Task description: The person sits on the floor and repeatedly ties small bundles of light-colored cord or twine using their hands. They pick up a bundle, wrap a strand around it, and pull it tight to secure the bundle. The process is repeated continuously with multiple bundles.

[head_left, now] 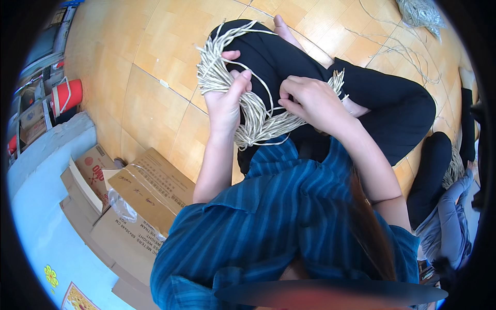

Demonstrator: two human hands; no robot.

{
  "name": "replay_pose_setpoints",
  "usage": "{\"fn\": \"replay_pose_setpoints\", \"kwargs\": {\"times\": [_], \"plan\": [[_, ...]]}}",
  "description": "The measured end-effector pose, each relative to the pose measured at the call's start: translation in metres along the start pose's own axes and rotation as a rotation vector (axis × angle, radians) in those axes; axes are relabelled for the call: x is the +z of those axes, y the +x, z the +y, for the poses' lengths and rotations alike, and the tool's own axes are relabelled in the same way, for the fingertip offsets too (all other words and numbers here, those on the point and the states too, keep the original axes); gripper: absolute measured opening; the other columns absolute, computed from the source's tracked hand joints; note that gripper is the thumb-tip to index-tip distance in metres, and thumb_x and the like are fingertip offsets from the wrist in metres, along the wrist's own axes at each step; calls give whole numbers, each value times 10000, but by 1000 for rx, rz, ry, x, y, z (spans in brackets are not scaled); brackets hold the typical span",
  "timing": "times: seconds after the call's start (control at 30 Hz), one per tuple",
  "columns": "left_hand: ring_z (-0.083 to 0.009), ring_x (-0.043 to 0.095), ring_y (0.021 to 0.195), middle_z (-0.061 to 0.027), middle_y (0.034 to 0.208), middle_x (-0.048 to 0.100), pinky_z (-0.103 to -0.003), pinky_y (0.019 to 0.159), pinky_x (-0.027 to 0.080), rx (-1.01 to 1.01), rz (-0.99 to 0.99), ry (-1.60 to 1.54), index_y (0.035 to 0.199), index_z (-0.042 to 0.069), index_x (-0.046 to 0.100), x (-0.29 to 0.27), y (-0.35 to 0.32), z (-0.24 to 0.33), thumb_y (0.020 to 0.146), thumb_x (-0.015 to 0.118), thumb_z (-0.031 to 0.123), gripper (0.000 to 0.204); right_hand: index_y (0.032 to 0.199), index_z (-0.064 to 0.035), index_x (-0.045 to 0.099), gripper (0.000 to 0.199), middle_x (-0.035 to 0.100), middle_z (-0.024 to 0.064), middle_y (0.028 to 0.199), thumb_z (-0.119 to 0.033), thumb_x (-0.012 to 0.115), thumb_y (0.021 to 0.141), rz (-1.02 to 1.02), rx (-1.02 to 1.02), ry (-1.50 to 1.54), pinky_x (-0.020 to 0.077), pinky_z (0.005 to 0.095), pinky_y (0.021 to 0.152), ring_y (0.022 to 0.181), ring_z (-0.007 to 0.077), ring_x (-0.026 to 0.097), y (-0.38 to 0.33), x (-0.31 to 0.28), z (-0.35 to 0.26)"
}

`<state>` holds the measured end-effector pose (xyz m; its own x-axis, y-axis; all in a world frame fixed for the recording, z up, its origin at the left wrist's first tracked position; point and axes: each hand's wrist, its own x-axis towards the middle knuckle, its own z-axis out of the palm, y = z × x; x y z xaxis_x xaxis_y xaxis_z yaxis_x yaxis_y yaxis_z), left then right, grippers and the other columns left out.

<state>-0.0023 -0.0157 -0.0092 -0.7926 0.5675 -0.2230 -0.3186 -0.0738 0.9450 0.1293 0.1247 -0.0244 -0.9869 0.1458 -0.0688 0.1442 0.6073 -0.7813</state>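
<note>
A thick bundle of pale beige cord (pixel 254 111) lies across my lap, gathered in a bend near my waist. My left hand (pixel 227 101) is closed around its upper left part, thumb raised, with many strands fanning out above the knuckles. One loose strand curves from that hand down toward my right hand (pixel 312 101). The right hand's thumb and fingers are pinched together over the bundle, and a thin strand seems to run into them. Cut cord ends (pixel 337 80) stick out beyond the right hand. The right palm is hidden.
I sit cross-legged on a tiled floor (pixel 155 111). Cardboard boxes (pixel 155 181) stand at left, below shelves with a red bucket (pixel 67 97). Loose cords (pixel 408 54) and a plastic bag of cord (pixel 421 18) lie far right. Another person (pixel 449 206) sits at right with cord.
</note>
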Motion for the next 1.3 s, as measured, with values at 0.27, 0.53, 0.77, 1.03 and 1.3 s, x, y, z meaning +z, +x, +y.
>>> {"fn": "replay_pose_setpoints", "kwargs": {"times": [0.27,0.53,0.77,1.03,1.3], "plan": [[-55,572,743,-81,991,642,-180,597,457,379,237,679,1091,-44,590,17,8,-13,825,733,86,329,756,-34,566,111,593,121,767,-100,653,732,18,-90,-112,522,402,649,747,296,646,4,0,-13],[-119,586,821,-53,853,626,-271,785,478,-28,232,238,998,11,605,12,-1,-3,982,534,216,218,864,-41,586,127,605,113,642,-79,676,783,-124,-31,95,457,370,580,637,284,623,19,-33,-15],[-71,471,612,4,729,490,-234,600,452,-133,-101,-676,1050,92,487,-17,4,-1,1020,435,271,189,754,-56,664,106,631,69,631,-157,694,739,-328,66,-12,478,334,605,637,222,640,19,-76,-14],[-27,364,529,-40,906,562,-187,518,363,-294,-269,-526,1206,12,511,-32,9,-3,977,512,338,398,838,-19,684,73,642,45,656,-78,687,796,-238,90,89,428,244,546,615,84,595,23,-118,-12],[-39,373,501,-24,848,608,-211,488,357,-346,-167,-126,1108,29,582,-13,9,7,941,601,293,313,853,-141,638,84,670,-26,845,-202,674,808,51,-153,3,158,723,1048,898,190,662,74,-37,-35]]}}
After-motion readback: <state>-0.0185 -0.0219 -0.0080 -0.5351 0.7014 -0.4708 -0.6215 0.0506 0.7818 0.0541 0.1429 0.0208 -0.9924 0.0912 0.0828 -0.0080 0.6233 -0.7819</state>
